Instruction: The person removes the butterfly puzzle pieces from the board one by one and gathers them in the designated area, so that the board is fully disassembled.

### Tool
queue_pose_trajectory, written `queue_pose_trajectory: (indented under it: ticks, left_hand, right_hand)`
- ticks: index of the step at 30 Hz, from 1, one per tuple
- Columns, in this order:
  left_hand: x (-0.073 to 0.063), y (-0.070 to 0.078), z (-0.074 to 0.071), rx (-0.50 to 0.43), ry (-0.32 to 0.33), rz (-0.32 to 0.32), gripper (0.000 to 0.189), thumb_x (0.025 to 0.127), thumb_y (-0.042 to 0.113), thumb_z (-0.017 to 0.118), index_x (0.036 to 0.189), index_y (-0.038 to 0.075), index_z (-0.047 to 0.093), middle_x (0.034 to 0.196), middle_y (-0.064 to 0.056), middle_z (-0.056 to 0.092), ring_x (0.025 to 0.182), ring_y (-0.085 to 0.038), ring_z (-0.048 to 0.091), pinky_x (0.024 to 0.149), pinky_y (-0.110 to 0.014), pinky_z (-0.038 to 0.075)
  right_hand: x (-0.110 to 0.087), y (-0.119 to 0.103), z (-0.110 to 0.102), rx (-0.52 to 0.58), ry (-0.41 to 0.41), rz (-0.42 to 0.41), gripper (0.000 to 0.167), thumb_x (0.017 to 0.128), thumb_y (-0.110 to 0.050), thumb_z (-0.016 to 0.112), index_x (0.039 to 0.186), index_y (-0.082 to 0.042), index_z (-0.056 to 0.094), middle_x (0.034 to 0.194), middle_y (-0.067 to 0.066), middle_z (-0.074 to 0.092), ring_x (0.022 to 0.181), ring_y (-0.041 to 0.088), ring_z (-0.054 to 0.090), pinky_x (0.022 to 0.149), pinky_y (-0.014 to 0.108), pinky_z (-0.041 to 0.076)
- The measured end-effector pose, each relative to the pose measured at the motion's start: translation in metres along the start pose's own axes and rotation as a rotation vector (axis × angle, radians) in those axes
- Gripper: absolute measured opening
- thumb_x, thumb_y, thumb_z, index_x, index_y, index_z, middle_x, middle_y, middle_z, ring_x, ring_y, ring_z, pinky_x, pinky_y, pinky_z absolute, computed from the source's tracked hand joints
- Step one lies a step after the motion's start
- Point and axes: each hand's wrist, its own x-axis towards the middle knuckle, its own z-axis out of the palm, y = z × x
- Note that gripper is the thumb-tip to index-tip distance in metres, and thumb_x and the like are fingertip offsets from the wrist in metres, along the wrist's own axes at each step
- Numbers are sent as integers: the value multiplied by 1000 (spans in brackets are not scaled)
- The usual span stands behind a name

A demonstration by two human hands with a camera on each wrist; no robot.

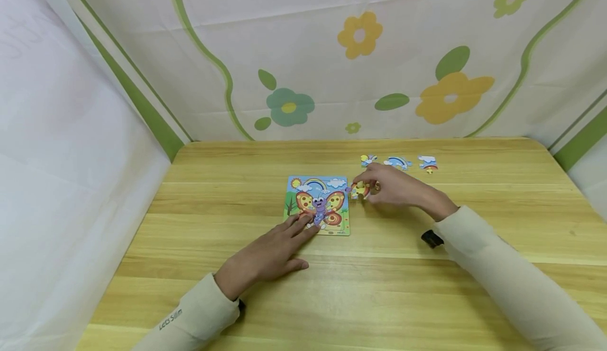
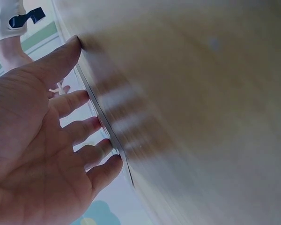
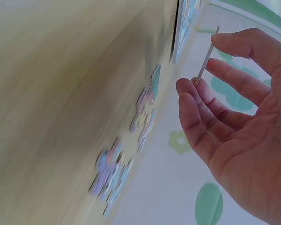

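Note:
A square jigsaw board (image 1: pixel 344 219) with a butterfly, rainbow and sun picture lies on the wooden table. Fingertips of my left hand (image 1: pixel 277 248) rest on its lower edge, the fingers fairly straight and the thumb out to the side. In the left wrist view those fingertips line up along the thin board edge (image 2: pixel 107 124). Just right of the board, my right hand (image 1: pixel 395 185) pinches a yellow and red puzzle piece (image 1: pixel 360 189). The right wrist view shows that piece (image 3: pixel 206 57) edge-on between thumb and fingers, raised off the table.
Behind my right hand lie a loose piece with a yellow patch (image 1: pixel 368 160), a rainbow piece (image 1: pixel 397 162) and a cloud piece (image 1: pixel 428 162). The wooden table (image 1: pixel 227 182) ends at a white cloth (image 1: pixel 313 40) printed with flowers. Another cloth (image 1: pixel 57 182) hangs at the left.

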Motion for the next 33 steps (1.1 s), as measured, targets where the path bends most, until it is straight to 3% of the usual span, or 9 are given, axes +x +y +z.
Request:
queue_pose_trajectory:
  ticks: [6,15,20,33]
  left_hand:
    - [0,0,0,-5,-2,-6,75,106,38,61,167,12,28,176,-14,15,163,-39,14,128,-55,28]
    - [0,0,1,-19,-2,-14,74,106,38,61,167,13,28,176,-14,15,163,-39,15,128,-56,28]
    - [0,0,1,-21,-1,-14,73,106,38,61,167,13,28,176,-14,16,163,-39,15,128,-57,28]
    - [0,0,0,-8,-5,-10,74,106,38,61,167,13,29,176,-14,16,163,-40,16,128,-57,29]
  right_hand:
    - [-18,15,-10,7,29,45,49,86,2,68,135,-4,70,113,10,65,94,20,62,84,40,55]
    - [-49,42,-25,-8,56,96,47,90,1,69,135,-8,71,107,7,61,94,17,64,79,34,54]
    - [-66,57,-34,-20,87,97,47,89,3,72,135,-4,70,109,9,63,96,19,66,83,41,56]
    - [-91,96,-43,-26,96,183,48,91,3,71,139,-4,67,112,11,64,98,20,62,80,30,51]
